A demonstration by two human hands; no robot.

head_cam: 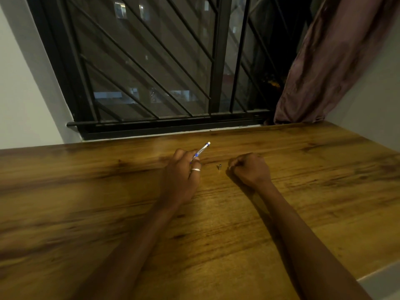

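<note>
My left hand (180, 176) grips a clear pen with blue parts (202, 150); the pen sticks out up and to the right past my fingers. A silver ring sits on one finger of that hand. A small dark metal pen piece (219, 167) lies on the wooden table (86, 202) between my hands. My right hand (250, 168) rests on the table just right of the piece, fingers curled into a fist; whether anything is inside the fist is hidden.
A black barred window (164, 68) runs along the table's far edge. A purple-brown curtain (329, 61) hangs at the far right corner. White walls flank the window. The table's near right edge (376, 273) shows at the bottom right.
</note>
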